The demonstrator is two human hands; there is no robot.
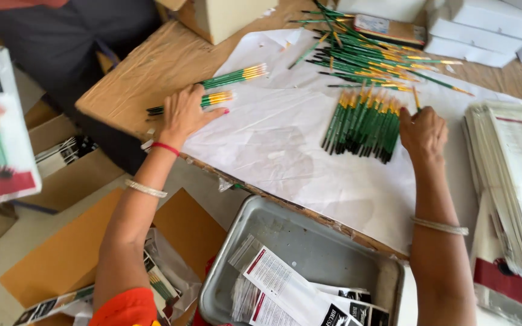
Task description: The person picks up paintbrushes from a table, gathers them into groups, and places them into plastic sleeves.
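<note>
A small bunch of brushes point(203, 101), long axis left-right, is pinned under the spread left hand point(185, 115); the right hand point(423, 130), fingers curled, is pressed against the upright row of brushes point(364, 124) at centre right.

Bare paper point(285, 145) between brush bundles point(362, 124)

Green-handled paintbrushes with yellow bands lie in two lots on white paper: a small bunch point(212, 99) under the left hand point(185, 115), a neat row point(362, 124) beside the right hand point(423, 131).
</note>
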